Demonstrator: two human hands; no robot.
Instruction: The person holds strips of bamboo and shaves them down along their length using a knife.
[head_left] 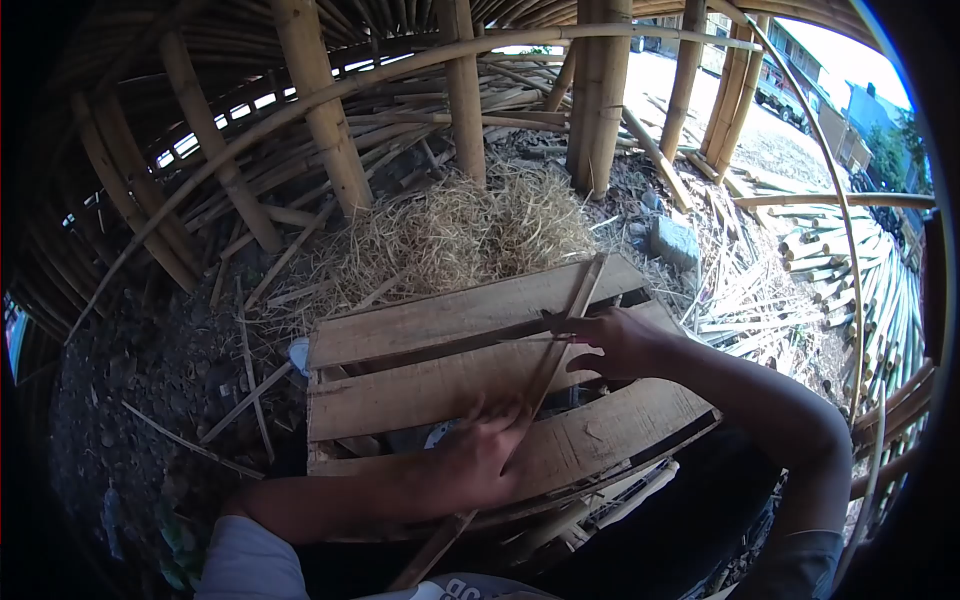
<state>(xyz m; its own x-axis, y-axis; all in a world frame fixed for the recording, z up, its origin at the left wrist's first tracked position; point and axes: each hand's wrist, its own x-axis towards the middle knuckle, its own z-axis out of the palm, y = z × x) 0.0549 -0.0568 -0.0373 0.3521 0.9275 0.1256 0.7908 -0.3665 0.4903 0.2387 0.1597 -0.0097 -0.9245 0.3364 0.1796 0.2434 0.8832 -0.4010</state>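
A long split-bamboo strip (548, 372) lies diagonally across a slatted wooden crate-like stand (400, 395), its lower end reaching toward my body. My left hand (485, 455) is closed around the strip near the front slat. Farther up the strip, my right hand (630, 345) comes in from the right with its fingers bent over it. A thin, pale, narrow piece (525, 341) juts left from under the right fingers. Whether it is a blade or a sliver I cannot tell.
A heap of dry shavings (460, 235) lies behind the stand, beneath upright bamboo posts (465, 110). A grey block (674, 243) sits at the right, with stacked bamboo poles (860, 290) farther out. Loose strips (250, 400) litter the ground at left.
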